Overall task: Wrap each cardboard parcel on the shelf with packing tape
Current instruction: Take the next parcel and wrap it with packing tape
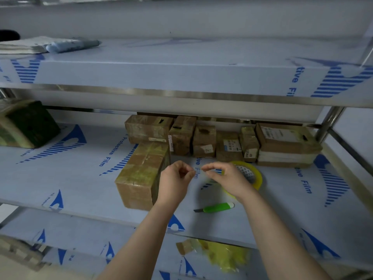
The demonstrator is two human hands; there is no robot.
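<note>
Here both hands, left hand (177, 178) and right hand (228, 178), fingertips pinched, hover beside the tape roll (254, 174), right of the taped parcel (143, 174) on the film-covered shelf (80, 178).

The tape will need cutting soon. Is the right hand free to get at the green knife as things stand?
Probably yes. The green knife lies in the open on the shelf, just nearer than the right hand, with nothing over it. That hand looks busy pinching tape by the roll, so it would have to let go first.

Left hand (175, 179) and right hand (227, 179) raised close together, fingertips pinched.
</note>
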